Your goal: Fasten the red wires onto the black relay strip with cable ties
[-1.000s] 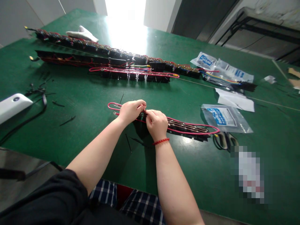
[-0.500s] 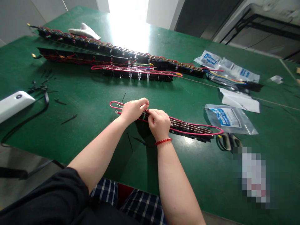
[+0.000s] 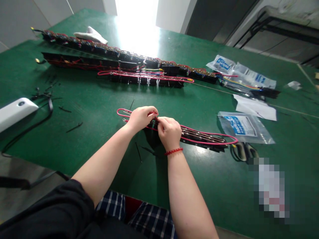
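Observation:
A black strip-shaped wiring assembly [image 3: 199, 133] lies on the green table in front of me, with a red cable [image 3: 228, 136] looped along its length. Over its left part, my left hand [image 3: 142, 118] is closed in a pinch near the wires. My right hand [image 3: 169, 130] is also pinched, right beside the left fingertips and against the assembly. Whatever the fingertips hold is small and hidden between them. A thin black cable tie [image 3: 138, 152] lies on the table just below the assembly.
Longer black wiring assemblies [image 3: 82, 46] stretch across the back, with a white glove [image 3: 91, 35] behind. Scissors [image 3: 243, 151] and a plastic bag [image 3: 245, 127] lie to the right. Black scraps [image 3: 46, 93] and a white device [image 3: 17, 113] sit at the left. One object at lower right is pixelated.
My left fingers have curled slightly closer to the right fingertips. The whole view has shifted a little; the assembly stays where it was.

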Demonstrator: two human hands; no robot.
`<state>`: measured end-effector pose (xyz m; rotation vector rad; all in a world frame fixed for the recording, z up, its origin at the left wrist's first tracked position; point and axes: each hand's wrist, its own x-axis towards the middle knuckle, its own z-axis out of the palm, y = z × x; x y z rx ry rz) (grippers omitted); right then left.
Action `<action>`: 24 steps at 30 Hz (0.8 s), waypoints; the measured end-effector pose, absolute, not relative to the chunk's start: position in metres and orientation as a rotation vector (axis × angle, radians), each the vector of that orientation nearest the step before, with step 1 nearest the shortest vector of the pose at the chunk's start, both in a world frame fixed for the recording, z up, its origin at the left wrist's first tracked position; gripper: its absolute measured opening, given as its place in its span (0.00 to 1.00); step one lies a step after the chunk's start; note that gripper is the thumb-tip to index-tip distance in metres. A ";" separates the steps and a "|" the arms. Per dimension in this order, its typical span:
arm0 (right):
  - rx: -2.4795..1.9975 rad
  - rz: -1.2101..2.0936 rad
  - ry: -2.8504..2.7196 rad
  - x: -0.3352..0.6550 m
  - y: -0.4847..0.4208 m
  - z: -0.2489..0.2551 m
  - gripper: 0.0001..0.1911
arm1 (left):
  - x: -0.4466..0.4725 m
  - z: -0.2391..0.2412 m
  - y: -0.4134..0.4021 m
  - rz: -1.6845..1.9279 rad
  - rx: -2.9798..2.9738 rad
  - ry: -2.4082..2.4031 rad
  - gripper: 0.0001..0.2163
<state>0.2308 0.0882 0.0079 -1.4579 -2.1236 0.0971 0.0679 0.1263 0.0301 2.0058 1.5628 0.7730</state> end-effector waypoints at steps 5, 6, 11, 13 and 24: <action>-1.435 0.096 -2.111 0.231 0.088 0.008 0.14 | 0.069 0.032 0.125 0.734 1.991 1.620 0.06; -1.427 0.094 -2.106 0.231 0.088 0.008 0.14 | 0.070 0.032 0.125 0.725 1.988 1.633 0.06; -1.410 0.109 -2.102 0.231 0.089 0.007 0.14 | 0.071 0.032 0.125 0.709 1.983 1.683 0.07; -1.412 0.117 -2.103 0.232 0.089 0.007 0.14 | 0.071 0.032 0.124 0.707 1.969 1.693 0.07; -1.420 0.115 -2.102 0.231 0.088 0.008 0.13 | 0.073 0.031 0.123 0.672 2.051 1.711 0.07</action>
